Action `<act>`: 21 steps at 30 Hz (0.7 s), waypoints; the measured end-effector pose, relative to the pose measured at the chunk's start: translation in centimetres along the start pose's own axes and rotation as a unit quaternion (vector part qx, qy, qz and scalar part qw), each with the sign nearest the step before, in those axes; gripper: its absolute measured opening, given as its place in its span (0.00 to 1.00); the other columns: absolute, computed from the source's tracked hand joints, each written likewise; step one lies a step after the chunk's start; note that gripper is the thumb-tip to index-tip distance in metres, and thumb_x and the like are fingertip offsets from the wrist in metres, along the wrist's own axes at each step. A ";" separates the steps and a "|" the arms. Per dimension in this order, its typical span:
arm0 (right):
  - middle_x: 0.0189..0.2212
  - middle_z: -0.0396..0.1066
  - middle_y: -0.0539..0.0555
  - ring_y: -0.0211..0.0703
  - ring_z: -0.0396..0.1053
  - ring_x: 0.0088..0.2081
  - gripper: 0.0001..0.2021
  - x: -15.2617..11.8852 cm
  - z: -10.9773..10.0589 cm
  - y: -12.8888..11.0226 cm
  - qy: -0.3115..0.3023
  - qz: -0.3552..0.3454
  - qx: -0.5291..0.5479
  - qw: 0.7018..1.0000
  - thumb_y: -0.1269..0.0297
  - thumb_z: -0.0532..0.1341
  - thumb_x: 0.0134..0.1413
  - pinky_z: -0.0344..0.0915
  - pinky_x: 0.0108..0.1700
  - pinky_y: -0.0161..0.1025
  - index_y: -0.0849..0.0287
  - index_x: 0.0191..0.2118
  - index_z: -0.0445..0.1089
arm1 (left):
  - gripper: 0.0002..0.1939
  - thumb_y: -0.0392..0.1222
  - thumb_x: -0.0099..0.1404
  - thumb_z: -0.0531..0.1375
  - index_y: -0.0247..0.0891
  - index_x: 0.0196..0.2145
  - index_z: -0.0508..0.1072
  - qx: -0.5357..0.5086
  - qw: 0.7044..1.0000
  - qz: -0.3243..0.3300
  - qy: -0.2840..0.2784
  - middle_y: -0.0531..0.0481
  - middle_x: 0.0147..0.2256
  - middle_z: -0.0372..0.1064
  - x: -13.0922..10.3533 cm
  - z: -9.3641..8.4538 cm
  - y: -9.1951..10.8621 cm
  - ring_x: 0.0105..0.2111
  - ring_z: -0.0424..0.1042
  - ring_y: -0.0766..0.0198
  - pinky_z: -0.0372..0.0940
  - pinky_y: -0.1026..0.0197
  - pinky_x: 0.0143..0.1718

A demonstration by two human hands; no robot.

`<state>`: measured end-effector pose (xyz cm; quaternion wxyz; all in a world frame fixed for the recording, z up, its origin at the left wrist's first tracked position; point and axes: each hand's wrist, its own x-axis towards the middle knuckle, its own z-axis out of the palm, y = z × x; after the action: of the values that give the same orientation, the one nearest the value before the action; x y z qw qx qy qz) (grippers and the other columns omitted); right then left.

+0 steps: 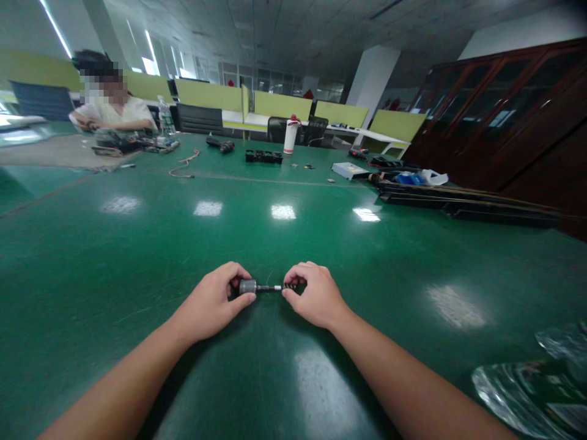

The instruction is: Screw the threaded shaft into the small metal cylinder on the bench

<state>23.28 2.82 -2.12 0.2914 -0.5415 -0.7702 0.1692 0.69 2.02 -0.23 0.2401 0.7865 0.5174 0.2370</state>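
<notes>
In the head view, my left hand (220, 299) is closed around a grey metal cylinder (248, 286), thumb in front and fingers behind. From the cylinder's right end a thin dark shaft (266, 288) with a bright tip points right, low over the green table. At that tip, my right hand (316, 293) pinches a small dark piece with spiral ridges (288, 286) between thumb and fingers. The piece lies in line with the shaft; whether the two are joined I cannot tell. My fingers partly hide both parts.
The glossy green table (183, 238) reflects ceiling lights. Clear plastic bottles (536, 391) lie near right. Farther back are a white bottle (290, 135), a black tray-like part (263, 156), a power drill (220, 145) and long dark strips (458, 198). A person (112, 104) sits far left.
</notes>
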 end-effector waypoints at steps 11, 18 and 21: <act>0.31 0.75 0.49 0.38 0.71 0.34 0.05 -0.2 0.5 -0.5 -0.063 -0.074 0.112 0.989 0.70 0.68 0.49 0.63 0.39 0.36 0.56 0.34 0.77 | 0.10 0.44 0.59 0.63 0.40 0.38 0.72 -0.011 0.999 0.040 -0.031 0.52 0.33 0.70 0.0 0.1 -0.5 0.31 0.67 0.62 0.60 0.62 0.32; 0.34 0.76 0.49 0.38 0.72 0.35 0.13 -0.6 0.7 -1.1 -0.071 -0.085 0.150 0.982 0.79 0.64 0.46 0.66 0.40 0.36 0.56 0.37 0.75 | 0.12 0.44 0.56 0.65 0.40 0.38 0.73 -0.024 0.998 0.049 -0.034 0.52 0.34 0.70 0.0 0.2 -0.5 0.33 0.68 0.62 0.61 0.62 0.33; 0.34 0.76 0.50 0.38 0.72 0.35 0.14 -0.6 0.8 -1.2 -0.069 -0.079 0.153 0.983 0.78 0.63 0.48 0.66 0.40 0.36 0.56 0.40 0.74 | 0.12 0.48 0.60 0.63 0.40 0.38 0.73 -0.032 0.998 0.049 -0.035 0.51 0.34 0.71 0.0 0.1 -0.3 0.32 0.68 0.62 0.61 0.62 0.33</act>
<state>22.10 1.87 -2.20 0.3294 -0.4152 -0.7939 0.2980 0.50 2.08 -0.52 0.2711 0.8109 0.4614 0.2368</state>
